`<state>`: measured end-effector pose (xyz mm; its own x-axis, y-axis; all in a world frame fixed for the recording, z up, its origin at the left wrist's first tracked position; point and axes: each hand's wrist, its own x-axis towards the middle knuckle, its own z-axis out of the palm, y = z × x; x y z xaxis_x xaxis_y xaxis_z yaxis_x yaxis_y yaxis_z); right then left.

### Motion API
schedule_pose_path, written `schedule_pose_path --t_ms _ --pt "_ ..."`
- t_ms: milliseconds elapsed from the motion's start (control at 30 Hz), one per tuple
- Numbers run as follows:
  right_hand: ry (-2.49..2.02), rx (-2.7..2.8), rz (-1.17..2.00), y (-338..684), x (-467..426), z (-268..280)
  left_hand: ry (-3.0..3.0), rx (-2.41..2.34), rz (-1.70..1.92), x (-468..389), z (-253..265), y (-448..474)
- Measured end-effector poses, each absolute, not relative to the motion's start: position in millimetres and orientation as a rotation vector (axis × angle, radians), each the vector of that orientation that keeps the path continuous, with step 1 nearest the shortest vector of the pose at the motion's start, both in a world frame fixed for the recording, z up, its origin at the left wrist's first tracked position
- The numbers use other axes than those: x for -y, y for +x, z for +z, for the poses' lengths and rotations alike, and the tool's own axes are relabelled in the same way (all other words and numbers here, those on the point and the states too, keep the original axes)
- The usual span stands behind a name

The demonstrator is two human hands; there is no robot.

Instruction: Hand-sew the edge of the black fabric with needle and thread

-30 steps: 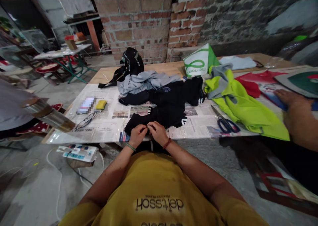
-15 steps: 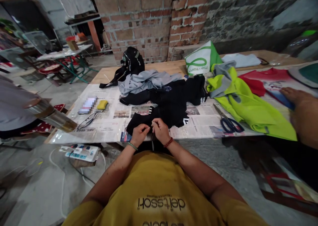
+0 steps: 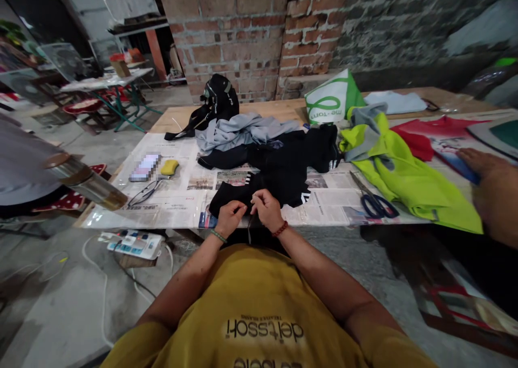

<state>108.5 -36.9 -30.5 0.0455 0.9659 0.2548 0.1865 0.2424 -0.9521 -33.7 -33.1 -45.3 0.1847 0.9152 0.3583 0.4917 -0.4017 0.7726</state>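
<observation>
My left hand is closed in a pinch at the table's front edge, in front of a black garment with white stripes. Close beside it, my right hand also pinches, thumb against fingertips. What the fingers hold is too small to make out. A thin strand hangs below the right fingertips. The garment lies crumpled just beyond both hands, partly covered by them. Dark-handled scissors lie to the right, apart from my hands.
Newspaper covers the table. Left are a phone, yellow sponge, glasses and a tilted bottle. Behind lie grey cloth and a black bag. Right, a neon garment lies near another person's hand.
The view has shifted slightly, so the table things appear a little further right. Both hands stay pinched close together, and the hanging strand shows more clearly.
</observation>
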Motion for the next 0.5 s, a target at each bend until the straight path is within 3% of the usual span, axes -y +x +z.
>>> schedule_pose_path --t_ms 500 --pt "-1.169 1.383 0.902 104.5 34.0 -28.2 1.984 -1.319 1.127 32.9 -47.6 -34.4"
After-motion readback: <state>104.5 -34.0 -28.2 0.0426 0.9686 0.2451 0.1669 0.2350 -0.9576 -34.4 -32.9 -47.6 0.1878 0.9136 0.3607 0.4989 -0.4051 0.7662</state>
